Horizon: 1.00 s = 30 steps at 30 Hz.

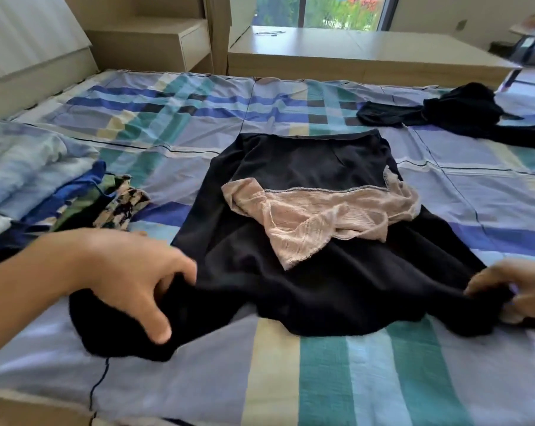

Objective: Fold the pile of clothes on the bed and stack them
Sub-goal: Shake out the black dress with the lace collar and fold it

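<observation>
Now, L hand (131,278) is curled over a bunched-up near corner of the black soft-fabric garment (306,296), thumb and fingers grasping the cloth. R hand (518,290), partly cut off at the frame edge and a bit blurred, pinches the opposite near corner of the same garment. It lies spread on the blue-green plaid bedsheet (321,379), stretched btw the two hands and running away from them toward the far side of the bed, w/ its straight edge at the far end. On top of it, beyond both hands and approx midway btw them, lies a crumpled pale-pink lace garment (318,216). Beyond the L hand, to its outer side, sits a stack of folded clothes (45,186): pale blue on top, w/ dark blue, green and a floral print showing at the edge. Well beyond the R hand a second black garment (462,115) lies loose on the sheet. Past the bed: a light wooden desk (352,50) and a window (321,10) behind it.
</observation>
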### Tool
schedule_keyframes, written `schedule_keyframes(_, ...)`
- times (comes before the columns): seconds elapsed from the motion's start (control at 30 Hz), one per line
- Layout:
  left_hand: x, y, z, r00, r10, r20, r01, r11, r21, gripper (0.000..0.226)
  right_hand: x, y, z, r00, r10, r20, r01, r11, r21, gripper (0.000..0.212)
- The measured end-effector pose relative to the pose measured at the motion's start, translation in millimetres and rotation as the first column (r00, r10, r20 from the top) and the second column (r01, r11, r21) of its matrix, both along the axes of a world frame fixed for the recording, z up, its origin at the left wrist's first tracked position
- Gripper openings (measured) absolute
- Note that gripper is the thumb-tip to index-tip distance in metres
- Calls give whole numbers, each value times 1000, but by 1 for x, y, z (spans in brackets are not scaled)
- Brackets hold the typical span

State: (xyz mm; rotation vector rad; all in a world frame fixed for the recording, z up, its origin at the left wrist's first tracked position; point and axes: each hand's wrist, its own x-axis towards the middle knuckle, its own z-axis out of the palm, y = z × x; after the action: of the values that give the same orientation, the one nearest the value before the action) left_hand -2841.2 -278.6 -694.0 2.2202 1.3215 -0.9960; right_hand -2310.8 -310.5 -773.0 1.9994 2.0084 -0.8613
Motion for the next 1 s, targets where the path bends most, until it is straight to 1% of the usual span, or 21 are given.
schedule_keyframes(0.03, 1, -2, -3, 1000, 27, 0, -27, 995, -99, 61, -9, -3, 1, 998, -19, -54, 14, 996, -91, 51)
schedule_keyframes(0.07, 0, -1, -6, 999, 39, 31, -34, 991, -131, 55, -16, -3, 2, 994, -62, -86, 53, 994, -97, 59)
schedule_keyframes(0.1, 1, 1, -7, 996, 41, 78, -33, 994, -109, 53, -23, -4, 6, 991, -84, -102, 76, 994, -80, 71)
schedule_keyframes(0.13, 2, 2, -11, 990, 36, 134, -32, 999, -34, 54, -27, -3, 6, 989, -105, -105, 106, 994, -4, 82)
schedule_keyframes(0.17, 6, 2, -15, 983, 18, 184, -29, 998, 59, 59, -32, -1, 8, 990, -83, -113, 90, 994, 58, 90)
schedule_keyframes(0.23, 16, -2, -36, 965, -68, 255, 6, 971, 238, 84, -62, -1, 10, 991, 51, -126, -36, 992, 125, 99)
schedule_keyframes(0.3, 33, -7, -66, 959, -180, 217, 97, 933, 347, 110, -97, -3, 4, 978, 190, -90, -175, 972, 156, 108)
schedule_keyframes(0.37, 47, -7, -96, 960, -240, 140, 169, 905, 391, 112, -124, -5, -15, 943, 324, 76, -333, 924, 191, 116)
schedule_keyframes(0.4, 52, -4, -105, 959, -250, 133, 176, 894, 412, 105, -132, -3, -26, 920, 359, 161, -386, 900, 203, 116)
schedule_keyframes(0.43, 54, 1, -110, 954, -261, 149, 171, 879, 445, 92, -135, 2, -36, 913, 355, 200, -397, 885, 242, 111)
schedule_keyframes(0.5, 53, 12, -112, 942, -264, 208, 131, 859, 495, 64, -132, 11, -40, 946, 275, 172, -320, 880, 350, 89)
schedule_keyframes(0.6, 49, 29, -105, 934, -180, 307, 5, 868, 496, 50, -124, 21, -40, 976, 182, 120, -218, 849, 481, 55)
schedule_keyframes(0.63, 49, 34, -98, 919, -146, 366, -55, 873, 485, 44, -123, 23, -37, 983, 158, 90, -182, 835, 520, 49)
schedule_keyframes(0.7, 48, 44, -79, 842, -100, 530, -165, 887, 431, 41, -120, 27, -26, 990, 136, -34, -88, 794, 602, 46)
schedule_keyframes(0.77, 48, 46, -54, 745, -86, 661, -189, 924, 333, 42, -115, 28, -6, 977, 140, -158, -9, 774, 633, 48)
schedule_keyframes(0.8, 47, 44, -41, 712, -59, 700, -169, 953, 252, 46, -111, 28, 3, 969, 151, -194, 0, 788, 616, 49)
schedule_keyframes(0.87, 44, 37, -23, 719, 88, 690, -80, 996, -44, 51, -105, 25, 15, 958, 178, -227, -42, 864, 503, 49)
schedule_keyframes(0.9, 38, 35, -18, 746, 156, 648, -39, 981, -192, 51, -102, 22, 16, 953, 191, -233, -85, 912, 402, 46)
schedule_keyframes(0.93, 30, 35, -17, 775, 200, 599, -35, 961, -275, 52, -101, 19, 15, 950, 202, -238, -129, 949, 288, 43)
schedule_keyframes(0.97, 21, 35, -17, 808, 215, 549, -64, 957, -282, 55, -101, 16, 13, 951, 208, -229, -165, 967, 193, 43)
schedule_keyframes(1.0, 10, 37, -16, 851, 206, 483, -104, 968, -229, 62, -103, 13, 11, 949, 214, -233, -187, 973, 131, 44)
